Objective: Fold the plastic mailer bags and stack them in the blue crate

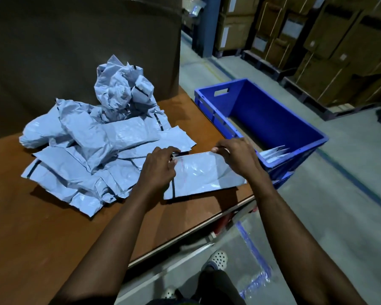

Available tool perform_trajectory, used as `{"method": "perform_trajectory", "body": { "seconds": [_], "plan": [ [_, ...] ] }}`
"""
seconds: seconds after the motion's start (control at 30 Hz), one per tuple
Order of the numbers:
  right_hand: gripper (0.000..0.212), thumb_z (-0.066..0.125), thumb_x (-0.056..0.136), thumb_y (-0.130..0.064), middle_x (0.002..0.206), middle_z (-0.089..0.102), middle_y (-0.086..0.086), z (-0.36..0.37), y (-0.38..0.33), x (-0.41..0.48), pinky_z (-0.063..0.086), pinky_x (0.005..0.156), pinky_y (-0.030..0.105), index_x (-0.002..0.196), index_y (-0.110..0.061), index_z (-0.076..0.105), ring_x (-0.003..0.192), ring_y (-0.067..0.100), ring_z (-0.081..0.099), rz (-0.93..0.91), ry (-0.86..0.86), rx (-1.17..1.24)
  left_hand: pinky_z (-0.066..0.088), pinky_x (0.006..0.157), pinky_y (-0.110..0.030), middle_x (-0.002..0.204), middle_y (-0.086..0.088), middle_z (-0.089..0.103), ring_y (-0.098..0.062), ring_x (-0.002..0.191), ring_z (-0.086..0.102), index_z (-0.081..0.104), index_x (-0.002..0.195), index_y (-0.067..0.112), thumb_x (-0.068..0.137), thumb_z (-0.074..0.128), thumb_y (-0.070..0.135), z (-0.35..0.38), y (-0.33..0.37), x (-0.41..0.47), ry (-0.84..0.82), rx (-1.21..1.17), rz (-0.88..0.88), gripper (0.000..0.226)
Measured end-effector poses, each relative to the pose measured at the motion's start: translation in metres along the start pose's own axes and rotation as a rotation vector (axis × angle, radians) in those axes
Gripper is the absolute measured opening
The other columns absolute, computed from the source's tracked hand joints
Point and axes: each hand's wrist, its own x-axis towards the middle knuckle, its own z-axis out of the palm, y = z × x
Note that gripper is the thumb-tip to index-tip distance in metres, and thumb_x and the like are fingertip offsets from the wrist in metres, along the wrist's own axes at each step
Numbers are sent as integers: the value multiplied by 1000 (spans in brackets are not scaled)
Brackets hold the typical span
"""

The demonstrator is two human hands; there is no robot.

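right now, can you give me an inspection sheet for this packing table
surface: brown wooden table.
job's things: one mailer flat near the table's right edge; crumpled pile of unfolded mailers to its left; blue crate beside the table, folded bags at its near end.
clutter: crinkled blue tape on the floor.
grippers: left hand and right hand each pinch the mailer's far edge.
cables: nothing seen
surroundings: cardboard boxes stacked on pallets.

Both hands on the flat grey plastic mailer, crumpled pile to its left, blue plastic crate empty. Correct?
Not empty: head view shows a few folded grey mailers in the near corner of the blue plastic crate. Left hand and right hand hold the flat grey plastic mailer, crumpled pile to its left.
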Motion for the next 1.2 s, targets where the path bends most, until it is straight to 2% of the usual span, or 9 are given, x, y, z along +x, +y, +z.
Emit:
{"method": "perform_trajectory", "body": {
  "seconds": [0.1, 0.2, 0.3, 0.37, 0.5, 0.73, 1.0, 1.1, 1.2],
  "plan": [
    [8, 74, 96, -32, 97, 75, -2, 32, 11, -17, 45, 92, 46, 96, -23, 74, 94, 26, 68, 115, -41, -53, 40, 94, -47, 118, -13, 66, -36, 115, 53, 68, 123, 13, 94, 62, 9, 30, -9, -9, -34, 224, -29, 30],
    [27, 57, 103, -42, 121, 73, -1, 61, 1, -53, 40, 106, 47, 113, -23, 74, 117, 24, 64, 187, 22, -6, 44, 105, -49, 133, -16, 63, -37, 125, 55, 63, 132, 8, 99, 54, 20, 60, -1, -34, -12, 183, -6, 36],
    [51, 37, 106, -55, 156, 53, -3, 75, -10, -77, 21, 122, 43, 140, -29, 64, 151, 21, 39, 214, -88, 19, 21, 127, -49, 168, -12, 29, -31, 157, 22, 35, 160, 9, 108, 33, 39, 88, 10, -51, -100, 194, 52, 60],
    [61, 22, 105, -64, 170, 27, -8, 77, -12, -86, 7, 129, 44, 156, -39, 45, 161, 16, 12, 238, -221, 5, 5, 129, -49, 174, -6, 3, -25, 161, -2, 11, 166, 13, 110, 24, 45, 98, 11, -57, -144, 261, 70, 66],
    [70, 2, 100, -76, 173, -5, -16, 75, -16, -92, -7, 129, 48, 163, -50, 13, 159, 11, -15, 264, -303, -102, 4, 130, -52, 174, -5, -3, -27, 160, -7, 5, 166, 17, 110, 26, 42, 98, 11, -61, -131, 302, 123, 65],
    [70, 18, 101, -78, 174, -5, -14, 85, -8, -86, -5, 129, 52, 164, -48, 10, 160, 17, -17, 290, -320, -144, 13, 128, -56, 172, -11, 17, -35, 160, 7, 28, 164, 17, 106, 29, 45, 110, 9, -54, -125, 309, 78, 64],
    [75, 15, 99, -80, 171, -21, -13, 73, -5, -80, -18, 126, 50, 163, -48, -5, 156, 14, -29, 258, -408, -32, 13, 126, -59, 172, -10, 15, -35, 160, 8, 27, 164, 19, 106, 20, 52, 105, 8, -52, -197, 342, 67, 67],
    [84, 43, 95, -77, 174, 13, -6, 57, 1, -89, -9, 129, 43, 164, -33, 27, 161, 11, -5, 246, -201, 271, 11, 126, -58, 173, -8, 14, -29, 160, 8, 24, 165, 20, 108, 21, 53, 92, 17, -55, -162, 326, 49, 66],
    [56, 66, 90, -65, 139, 64, -1, 46, 15, -112, 29, 124, 51, 125, -22, 73, 146, 21, 46, 123, 8, 318, 21, 124, -55, 164, -11, 37, -29, 156, 26, 46, 153, 15, 107, 39, 45, 82, 25, -68, -51, 288, 78, 56]
  ]
}}
